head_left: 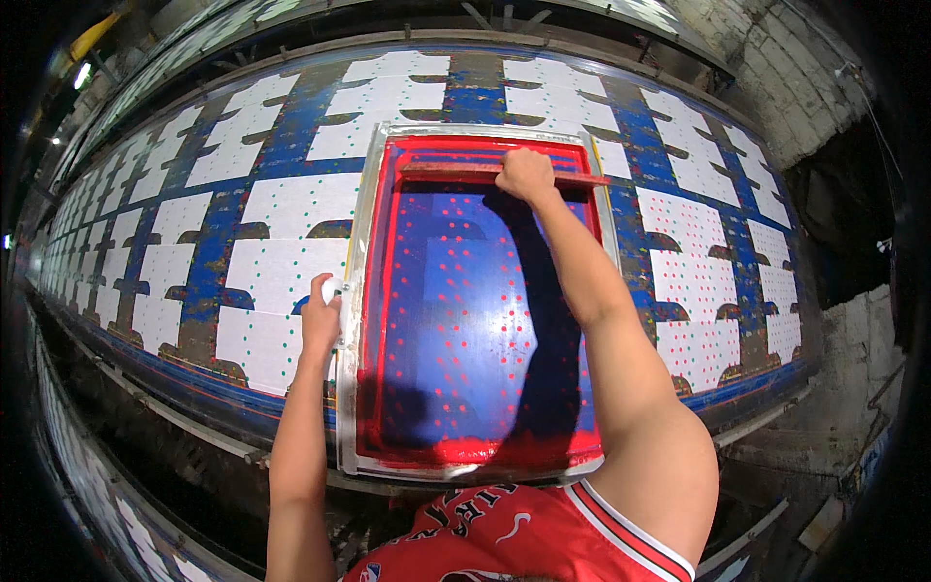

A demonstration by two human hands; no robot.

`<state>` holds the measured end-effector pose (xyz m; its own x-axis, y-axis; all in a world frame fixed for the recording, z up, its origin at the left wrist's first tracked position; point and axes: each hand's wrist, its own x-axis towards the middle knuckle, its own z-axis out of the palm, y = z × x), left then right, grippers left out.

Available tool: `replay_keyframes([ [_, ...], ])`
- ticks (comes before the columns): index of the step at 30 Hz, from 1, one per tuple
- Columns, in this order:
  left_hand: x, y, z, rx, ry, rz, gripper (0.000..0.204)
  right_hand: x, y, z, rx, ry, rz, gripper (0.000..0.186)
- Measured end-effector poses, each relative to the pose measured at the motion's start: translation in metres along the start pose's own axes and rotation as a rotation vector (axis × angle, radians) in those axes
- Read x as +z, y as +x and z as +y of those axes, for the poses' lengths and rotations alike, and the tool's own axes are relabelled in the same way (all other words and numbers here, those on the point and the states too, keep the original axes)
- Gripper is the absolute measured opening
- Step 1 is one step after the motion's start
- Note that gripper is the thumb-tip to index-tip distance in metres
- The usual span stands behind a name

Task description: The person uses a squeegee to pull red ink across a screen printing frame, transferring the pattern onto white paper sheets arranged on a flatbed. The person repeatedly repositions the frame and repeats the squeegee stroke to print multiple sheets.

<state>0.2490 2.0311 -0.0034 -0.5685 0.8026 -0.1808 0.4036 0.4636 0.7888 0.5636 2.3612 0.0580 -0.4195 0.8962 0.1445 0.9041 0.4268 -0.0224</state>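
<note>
Head view: right hand [527, 177] is clamped on the red squeegee [451, 173], which lies across the far end of the screen frame [372, 199]. Left hand [320, 312] is curled around the white handle [331, 289] at the frame's left side. Frame sits on the long blue desk [210, 254], mesh [477, 364] dotted red, red ink [475, 451] pooled along the near edge.

Progress, judging by dots: near-row right sheets [690, 276] carry red dots, so they look done; near-row left sheets [291, 276] show green only, so red seems left there. Whether the sheet under the mesh is finished: cannot tell.
</note>
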Motion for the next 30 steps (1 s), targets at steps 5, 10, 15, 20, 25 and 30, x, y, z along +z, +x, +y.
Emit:
replay_keyframes([
  [5,-0.002,0.003,-0.003,0.002,-0.004,-0.026,0.046,-0.011,-0.090,-0.027,0.010,0.007,0.012,0.021],
  [10,-0.001,0.002,-0.007,0.032,-0.021,-0.030,0.046,-0.028,-0.207,-0.059,-0.007,0.031,0.003,0.016],
  [15,0.000,0.005,-0.011,0.079,-0.007,-0.027,0.047,-0.045,-0.332,-0.093,0.037,0.104,-0.066,0.021],
  [20,0.003,0.007,-0.016,0.086,-0.060,-0.033,0.047,-0.060,-0.444,-0.128,0.006,0.106,-0.075,0.024],
  [25,0.004,0.016,-0.022,0.138,0.034,-0.001,0.048,-0.077,-0.515,-0.153,-0.017,0.196,-0.067,0.031],
  [30,0.008,0.018,-0.025,0.079,-0.016,-0.019,0.053,-0.093,-0.538,-0.153,-0.063,0.250,-0.019,0.033],
])
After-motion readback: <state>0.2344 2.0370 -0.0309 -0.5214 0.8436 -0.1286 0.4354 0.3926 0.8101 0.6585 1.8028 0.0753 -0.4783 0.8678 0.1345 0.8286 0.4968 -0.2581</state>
